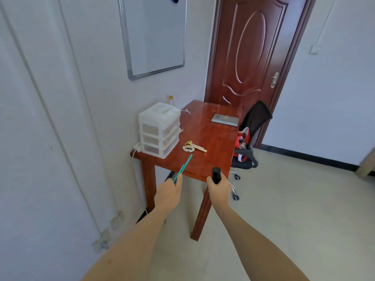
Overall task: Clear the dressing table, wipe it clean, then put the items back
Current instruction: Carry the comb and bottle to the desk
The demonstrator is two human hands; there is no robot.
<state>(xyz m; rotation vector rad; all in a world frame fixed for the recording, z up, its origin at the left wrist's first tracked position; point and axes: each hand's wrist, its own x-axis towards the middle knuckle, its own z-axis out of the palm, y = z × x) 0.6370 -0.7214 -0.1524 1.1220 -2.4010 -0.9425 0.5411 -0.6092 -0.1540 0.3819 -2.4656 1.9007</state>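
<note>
— Hands first: what is held, and how?

— Two slim green sticks (182,168) are pinched in the curled fingers of the left hand (168,194), their tips pointed up and away over the near edge of the dressing table (215,142). A black cylindrical bottle (216,175) is gripped upright in the right hand (219,190), fingers wrapped round its lower part, just in front of the table's near right corner. Both arms are stretched forward.

— And what is seen on the tabletop itself?

— Just beyond the stick tips, a small cluster is found near the middle: a white beaded bracelet (188,149), a yellow band (189,142) touching it on the far side, and a gold-coloured tube (199,148) laid to its right. At the left edge a white plastic drawer unit (159,129) with three drawers is set against the wall. A thin white string (186,111) is seen behind it. Toward the far right a flat grey item (224,119) is laid; what it is cannot be told.

— Anything past the table?

— A black office chair (251,134) is pushed against the right side, with red cloth on its seat. A brown door (251,49) is shut behind it, and a whiteboard (155,33) is hung on the far wall above.
</note>
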